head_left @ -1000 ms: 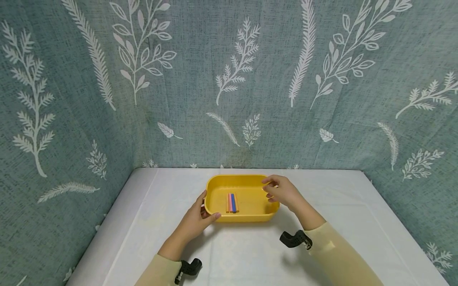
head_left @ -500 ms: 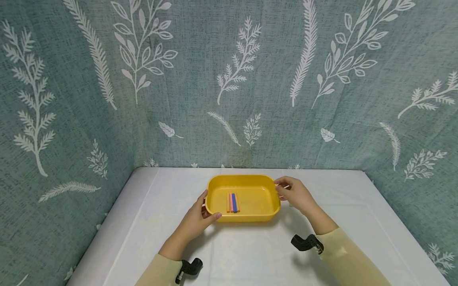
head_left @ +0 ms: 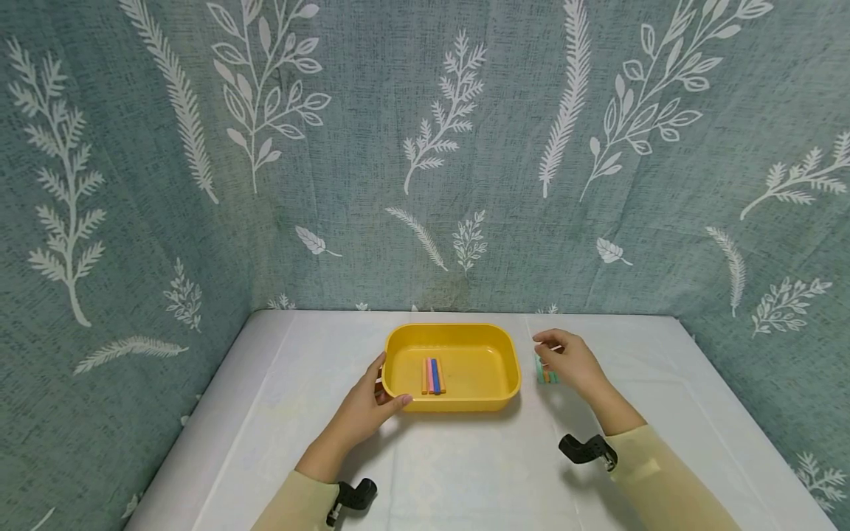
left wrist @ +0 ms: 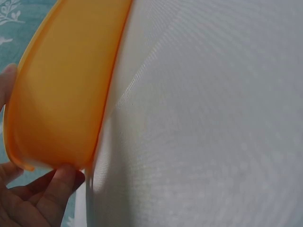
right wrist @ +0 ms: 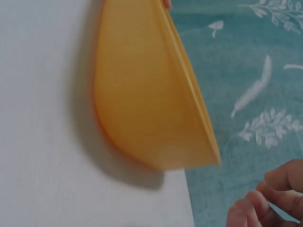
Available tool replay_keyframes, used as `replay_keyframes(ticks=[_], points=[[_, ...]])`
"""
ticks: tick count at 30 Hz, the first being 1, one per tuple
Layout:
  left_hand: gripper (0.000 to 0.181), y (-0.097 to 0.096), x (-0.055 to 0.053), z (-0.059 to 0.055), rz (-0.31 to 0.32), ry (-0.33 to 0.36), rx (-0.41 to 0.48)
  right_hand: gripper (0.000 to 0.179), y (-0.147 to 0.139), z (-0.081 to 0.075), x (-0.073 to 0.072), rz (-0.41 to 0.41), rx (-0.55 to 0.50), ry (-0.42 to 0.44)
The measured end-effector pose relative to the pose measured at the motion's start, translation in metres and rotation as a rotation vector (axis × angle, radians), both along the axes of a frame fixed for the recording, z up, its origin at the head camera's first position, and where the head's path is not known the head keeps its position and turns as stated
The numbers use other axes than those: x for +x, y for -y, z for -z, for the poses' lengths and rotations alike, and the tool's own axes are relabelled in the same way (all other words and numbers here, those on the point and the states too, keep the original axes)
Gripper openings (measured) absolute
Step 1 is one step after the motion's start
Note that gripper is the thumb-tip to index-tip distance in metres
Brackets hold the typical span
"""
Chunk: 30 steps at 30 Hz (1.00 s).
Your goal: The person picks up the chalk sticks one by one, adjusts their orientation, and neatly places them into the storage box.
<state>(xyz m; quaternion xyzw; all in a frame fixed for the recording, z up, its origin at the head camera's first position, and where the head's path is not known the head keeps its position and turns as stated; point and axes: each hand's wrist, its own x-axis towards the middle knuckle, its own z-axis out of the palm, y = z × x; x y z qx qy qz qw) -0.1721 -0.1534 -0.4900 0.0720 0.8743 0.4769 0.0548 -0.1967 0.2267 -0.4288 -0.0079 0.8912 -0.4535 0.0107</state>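
Observation:
A yellow plastic tray [head_left: 465,405] sits on the white-covered table. In it several thin coloured sticks [head_left: 433,376], orange, pink and blue, lie side by side left of the middle. My left hand [head_left: 364,404] grips the tray's left end, thumb over the near rim and fingers round the side; in the left wrist view its fingers press against the wall. To the right of the tray, my right hand [head_left: 571,361] hovers with loosely bent fingers and nothing visible between them. Small green and orange sticks [head_left: 547,375] lie below its fingertips, partly hidden by the hand.
White cloth [head_left: 465,472] covers the table, which ends at a blue-green leaf-patterned curtain [head_left: 345,221] behind and at both sides. Each wrist wears a black camera mount, such as the right one [head_left: 584,448].
My right hand has moved right, from over the tray's right end to beyond it, uncovering the green and orange sticks. My left hand keeps its grip on the tray.

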Motion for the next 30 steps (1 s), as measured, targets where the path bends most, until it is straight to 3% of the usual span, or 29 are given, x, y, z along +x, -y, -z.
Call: replay_keyframes(ticks=[16, 30], points=[[0.1, 0.0, 0.0, 0.001, 0.004, 0.003, 0.016, 0.032, -0.029, 0.019, -0.009, 0.055, 0.008, -0.023], [0.1, 0.001, 0.0, 0.0, -0.002, 0.006, 0.012, 0.036, -0.043, 0.037, -0.019, 0.059, 0.048, 0.113]])
